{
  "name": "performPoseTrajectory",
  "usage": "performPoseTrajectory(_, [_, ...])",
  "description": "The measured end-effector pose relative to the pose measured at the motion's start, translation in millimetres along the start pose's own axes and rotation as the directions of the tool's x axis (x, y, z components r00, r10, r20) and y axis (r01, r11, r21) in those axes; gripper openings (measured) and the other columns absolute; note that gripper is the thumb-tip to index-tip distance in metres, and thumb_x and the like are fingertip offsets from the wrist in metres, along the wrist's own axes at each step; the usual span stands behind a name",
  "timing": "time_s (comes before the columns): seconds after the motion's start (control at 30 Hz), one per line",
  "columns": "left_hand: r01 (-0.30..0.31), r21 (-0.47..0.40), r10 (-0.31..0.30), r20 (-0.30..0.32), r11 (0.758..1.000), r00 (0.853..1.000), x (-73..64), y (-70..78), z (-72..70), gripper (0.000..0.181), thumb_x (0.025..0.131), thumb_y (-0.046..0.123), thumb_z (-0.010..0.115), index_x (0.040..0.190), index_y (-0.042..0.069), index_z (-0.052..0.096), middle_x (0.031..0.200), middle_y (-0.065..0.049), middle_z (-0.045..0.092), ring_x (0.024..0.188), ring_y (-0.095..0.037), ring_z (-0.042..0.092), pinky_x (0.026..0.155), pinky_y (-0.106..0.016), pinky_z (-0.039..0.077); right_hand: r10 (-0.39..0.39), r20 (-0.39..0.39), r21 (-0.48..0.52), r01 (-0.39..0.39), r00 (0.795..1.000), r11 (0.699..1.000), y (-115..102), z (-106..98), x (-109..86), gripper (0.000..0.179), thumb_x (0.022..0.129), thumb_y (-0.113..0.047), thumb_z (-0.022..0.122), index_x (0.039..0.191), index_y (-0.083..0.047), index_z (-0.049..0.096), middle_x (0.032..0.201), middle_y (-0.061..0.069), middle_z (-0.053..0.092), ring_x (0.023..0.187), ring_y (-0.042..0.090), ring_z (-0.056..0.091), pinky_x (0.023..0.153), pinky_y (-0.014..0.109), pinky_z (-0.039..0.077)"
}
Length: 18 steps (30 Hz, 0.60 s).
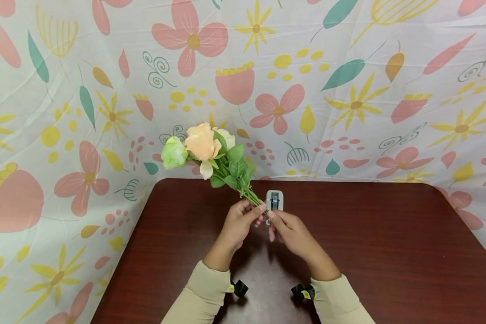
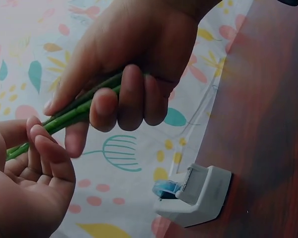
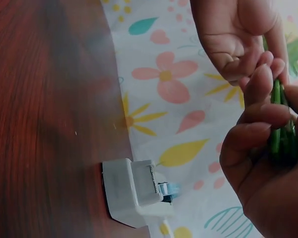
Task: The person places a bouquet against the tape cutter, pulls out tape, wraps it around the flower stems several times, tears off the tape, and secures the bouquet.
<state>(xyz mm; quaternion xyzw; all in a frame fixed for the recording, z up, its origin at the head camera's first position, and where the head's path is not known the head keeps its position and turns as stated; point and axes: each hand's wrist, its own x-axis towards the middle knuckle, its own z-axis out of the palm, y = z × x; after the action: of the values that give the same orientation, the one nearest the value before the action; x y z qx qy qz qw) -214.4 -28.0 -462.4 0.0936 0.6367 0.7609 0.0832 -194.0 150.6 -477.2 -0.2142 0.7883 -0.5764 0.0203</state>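
A small bunch of flowers (image 1: pixel 202 141) with peach, pale green and white blooms tilts up to the left over the table's far edge in the head view. My left hand (image 1: pixel 236 224) pinches the green stems just below the leaves (image 1: pixel 236 166). Lower down, my right hand (image 1: pixel 292 231) holds the stem ends, its thumb close to the left thumb. The left wrist view shows right-hand fingers (image 2: pixel 131 99) curled round the stems (image 2: pixel 72 116), with my left hand's loosely bent fingers beside them. Just beyond the hands stands a white tape dispenser (image 1: pixel 275 198) with a bluish roll.
The dark reddish-brown table (image 1: pixel 389 243) reaches back to a flower-printed cloth (image 1: pixel 308 90), which also hangs along the left side. Black wrist devices (image 1: pixel 239 289) sit by both beige sleeves (image 1: pixel 204 288). The dispenser (image 3: pixel 131 191) stands near the cloth.
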Motion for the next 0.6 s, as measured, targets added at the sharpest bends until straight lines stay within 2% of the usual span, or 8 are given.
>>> performPoseTrajectory(0.13, [-0.015,0.004,0.015,0.031,1.0,0.999,-0.1,-0.1,-1.7,0.021,0.098,0.015,0.065,0.105,-0.005,0.067,0.07,0.005,0.061,0.066,-0.008,0.058,0.063,-0.022,0.048,-0.035,0.023,0.032,0.034,0.999,0.999,1.7,-1.8,-0.1,0.033,0.111,-0.024,0.038,0.089,-0.014,0.06,0.061,0.003,0.054,0.046,0.008,0.039,0.044,0.029,0.038])
performPoseTrajectory(0.33, [-0.033,0.015,0.032,0.034,0.999,0.999,-0.5,1.0,-2.5,0.029,0.098,0.016,0.065,0.113,-0.008,0.066,0.074,0.004,0.062,0.068,-0.008,0.056,0.064,-0.023,0.048,-0.093,-0.017,0.024,0.093,0.996,0.995,3.4,-0.8,1.4,0.025,0.11,-0.018,0.042,0.093,-0.014,0.06,0.061,0.001,0.044,0.054,0.011,0.043,0.053,0.028,0.041])
performPoseTrajectory(0.5, [-0.065,0.014,0.064,0.053,0.998,0.997,-0.2,1.0,-1.8,0.035,0.096,0.013,0.066,0.122,-0.01,0.063,0.078,-0.001,0.063,0.069,-0.009,0.055,0.065,-0.024,0.046,-0.073,-0.042,0.041,0.074,0.996,0.996,1.2,0.5,0.4,0.022,0.109,-0.02,0.044,0.1,-0.016,0.063,0.062,0.0,0.043,0.052,0.01,0.04,0.049,0.028,0.039])
performPoseTrajectory(0.6, [-0.074,0.001,0.074,0.066,0.997,0.995,-0.6,1.0,-1.0,0.036,0.096,0.01,0.065,0.125,-0.01,0.062,0.08,-0.001,0.063,0.071,-0.011,0.054,0.066,-0.025,0.045,-0.067,-0.058,0.056,0.07,0.996,0.996,1.3,1.3,-0.1,0.022,0.109,-0.019,0.045,0.105,-0.011,0.065,0.062,-0.001,0.042,0.05,0.01,0.038,0.048,0.028,0.038])
